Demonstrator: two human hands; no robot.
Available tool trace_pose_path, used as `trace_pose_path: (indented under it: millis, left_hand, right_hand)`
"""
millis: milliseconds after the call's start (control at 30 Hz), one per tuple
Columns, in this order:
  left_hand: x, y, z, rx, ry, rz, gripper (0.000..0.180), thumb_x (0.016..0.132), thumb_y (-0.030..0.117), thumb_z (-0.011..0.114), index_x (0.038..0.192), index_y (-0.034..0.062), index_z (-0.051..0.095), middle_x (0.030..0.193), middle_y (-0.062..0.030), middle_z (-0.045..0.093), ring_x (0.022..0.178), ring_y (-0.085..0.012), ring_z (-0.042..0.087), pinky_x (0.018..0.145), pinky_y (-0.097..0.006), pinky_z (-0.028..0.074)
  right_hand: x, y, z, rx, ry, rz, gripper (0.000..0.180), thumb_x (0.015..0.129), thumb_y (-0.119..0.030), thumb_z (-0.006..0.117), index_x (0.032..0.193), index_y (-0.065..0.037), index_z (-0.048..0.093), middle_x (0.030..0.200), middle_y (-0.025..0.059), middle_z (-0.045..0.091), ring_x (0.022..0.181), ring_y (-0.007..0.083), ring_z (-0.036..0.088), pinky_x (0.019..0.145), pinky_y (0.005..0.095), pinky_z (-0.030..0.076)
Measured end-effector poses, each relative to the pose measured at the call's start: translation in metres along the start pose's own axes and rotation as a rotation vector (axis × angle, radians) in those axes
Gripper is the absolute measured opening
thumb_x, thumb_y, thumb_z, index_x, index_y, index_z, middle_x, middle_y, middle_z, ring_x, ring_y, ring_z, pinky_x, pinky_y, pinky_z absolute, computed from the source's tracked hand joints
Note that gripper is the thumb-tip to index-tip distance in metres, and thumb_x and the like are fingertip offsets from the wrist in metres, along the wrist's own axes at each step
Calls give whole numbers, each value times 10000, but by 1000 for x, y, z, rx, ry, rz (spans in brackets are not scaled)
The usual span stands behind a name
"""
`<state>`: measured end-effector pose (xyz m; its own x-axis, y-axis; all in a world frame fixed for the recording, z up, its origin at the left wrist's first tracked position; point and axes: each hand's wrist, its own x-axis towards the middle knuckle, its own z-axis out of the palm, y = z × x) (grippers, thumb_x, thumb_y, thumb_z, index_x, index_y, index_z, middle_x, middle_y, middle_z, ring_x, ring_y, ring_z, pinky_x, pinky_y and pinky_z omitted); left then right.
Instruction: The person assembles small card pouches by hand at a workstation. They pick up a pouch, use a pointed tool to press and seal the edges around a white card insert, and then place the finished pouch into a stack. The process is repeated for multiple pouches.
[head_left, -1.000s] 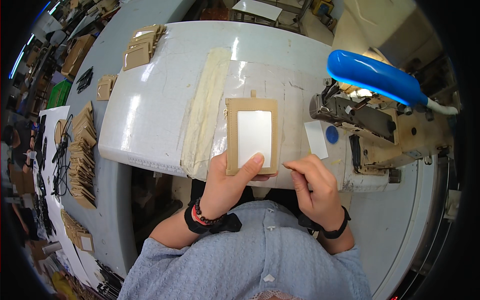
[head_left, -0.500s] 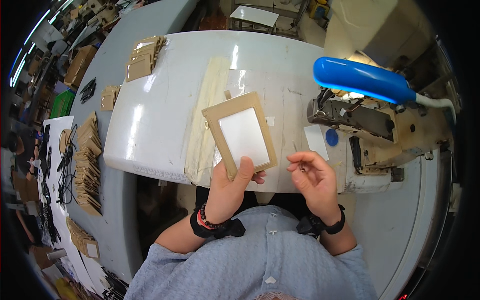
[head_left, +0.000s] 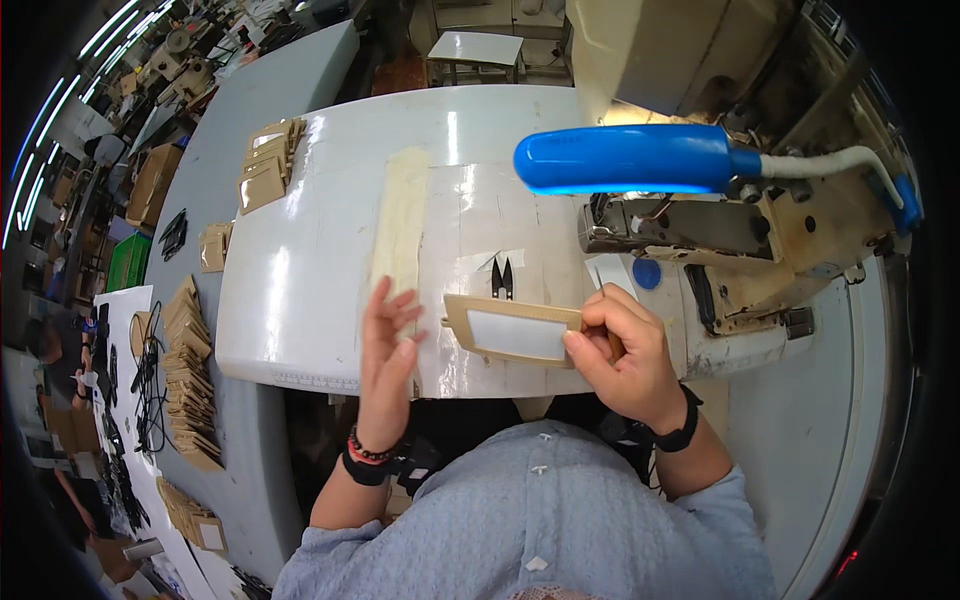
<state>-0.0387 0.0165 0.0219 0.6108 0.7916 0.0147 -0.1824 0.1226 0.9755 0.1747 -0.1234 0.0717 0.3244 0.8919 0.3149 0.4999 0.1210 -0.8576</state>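
A tan card holder (head_left: 515,330) with a white window is pinched at its right end by my right hand (head_left: 630,350). It tilts above the front part of the white table (head_left: 310,240). My left hand (head_left: 386,350) is off to the left of the holder, empty, its fingers spread and a little blurred. Just behind the holder lie black thread snips (head_left: 502,276), their blades pointing away from me and their lower part hidden by the holder.
A sewing machine (head_left: 690,235) stands at the right, under a blue lamp (head_left: 620,160). Stacks of tan card holders (head_left: 190,385) line the grey table (head_left: 250,440) at the left. Another pile of holders (head_left: 268,165) sits at the white table's far left corner.
The card holder has passed from my left hand to my right and turned sideways. My left hand has let go and moved left. The snips now show on the table.
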Motion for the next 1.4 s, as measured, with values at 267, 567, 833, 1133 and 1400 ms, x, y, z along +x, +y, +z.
trace_pose_path:
  millis: [267, 567, 833, 1133, 1400]
  left_hand:
    - [19, 43, 31, 606, -544, 96, 349, 860, 145, 643, 1169, -6, 582, 1028, -145, 654, 907, -201, 639, 791, -255, 478]
    - [12, 6, 33, 15, -491, -399, 252, 1006, 200, 474, 1181, 21, 493, 906, -24, 641, 805, -33, 580, 705, -213, 475]
    - [7, -4, 36, -9, -401, -350, 314, 1006, 194, 467, 1260, 10, 448, 936, -55, 644, 819, -59, 599, 707, -229, 487]
    - [3, -30, 13, 172, -280, -277, 335, 996, 300, 479, 1176, 26, 544, 858, -46, 634, 752, -76, 548, 656, -252, 463]
    - [-27, -49, -36, 310, -89, -260, 374, 989, 341, 474, 1113, 1, 567, 870, -22, 610, 791, -80, 522, 712, -268, 458]
  right_hand:
    - [-2, -7, 3, 41, -278, 43, 83, 830, -40, 627, 818, 7, 560, 734, 72, 509, 597, 144, 495, 527, 265, 388]
    - [-20, 21, -31, 1089, -36, 356, 601, 778, 76, 361, 1377, 78, 313, 1362, 258, 424, 966, 199, 587, 746, 259, 482]
    - [-25, 31, -4, 1103, -147, 280, 619, 900, -148, 628, 1380, 54, 294, 1422, 277, 366, 1169, 278, 551, 864, 311, 500]
    - [-41, 73, 10, 985, 50, 302, 690, 995, -543, 266, 934, 56, 602, 812, 144, 580, 695, 177, 509, 652, 291, 406]
    - [-55, 82, 10, 560, -35, 406, 320, 1014, -256, 457, 883, 6, 587, 695, 24, 447, 643, 106, 390, 599, 238, 320]
